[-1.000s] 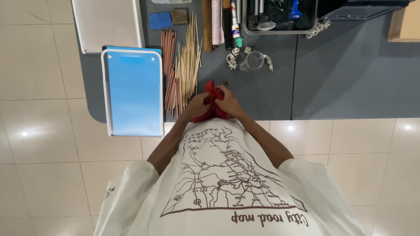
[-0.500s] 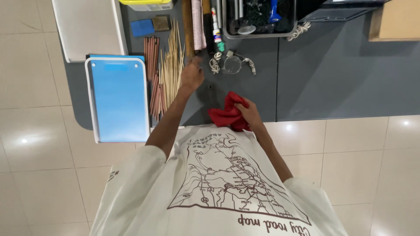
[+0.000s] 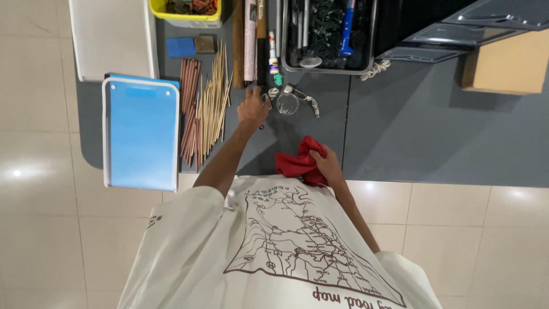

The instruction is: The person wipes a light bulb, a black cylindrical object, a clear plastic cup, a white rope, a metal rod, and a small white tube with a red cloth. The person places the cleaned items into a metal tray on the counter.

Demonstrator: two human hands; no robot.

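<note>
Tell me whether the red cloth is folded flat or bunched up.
Bunched up: the red cloth sits crumpled in the right hand on the grey table.

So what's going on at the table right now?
A person in a cream printed shirt stands at a grey table. The right hand grips a bunched red cloth at the table's near edge. The left hand reaches out toward small items near the far side: a clear round lens-like piece and a dark tool by the fingers. Beside that arm lie a spread of thin wooden sticks and a blue board. A tray of tools sits further back.
</note>
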